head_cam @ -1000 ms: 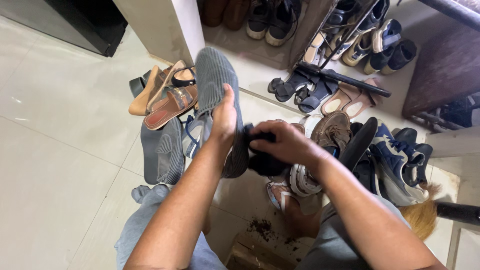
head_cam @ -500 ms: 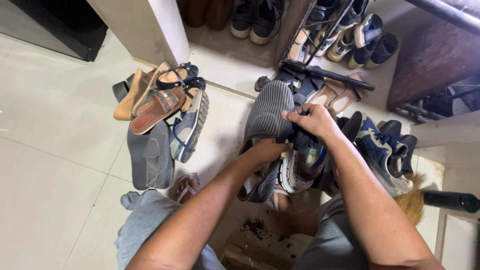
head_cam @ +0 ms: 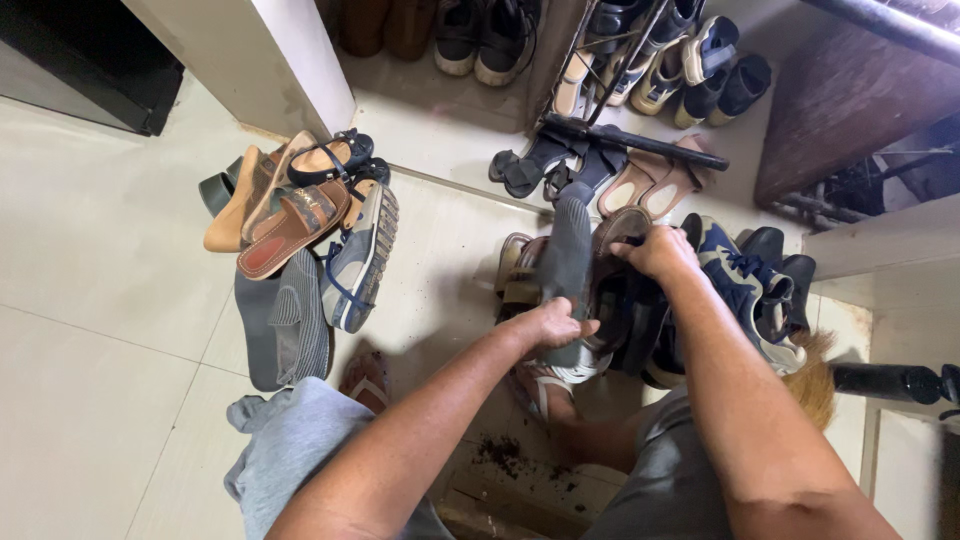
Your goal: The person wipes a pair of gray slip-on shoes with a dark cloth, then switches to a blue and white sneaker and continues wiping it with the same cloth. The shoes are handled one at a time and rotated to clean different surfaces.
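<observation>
Grey shoe point(head_cam: 566, 262) in left hand's point(head_cam: 550, 325) grip

Home entryway: shoe rack point(head_cam: 640, 60), tiled floor point(head_cam: 90, 300)

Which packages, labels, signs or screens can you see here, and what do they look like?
None that I can make out: no package, label, sign or screen.
Only shoes lie on the pale tiled floor.
The left hand grips a grey ribbed shoe.
The right hand reaches into the shoe pile.
</observation>
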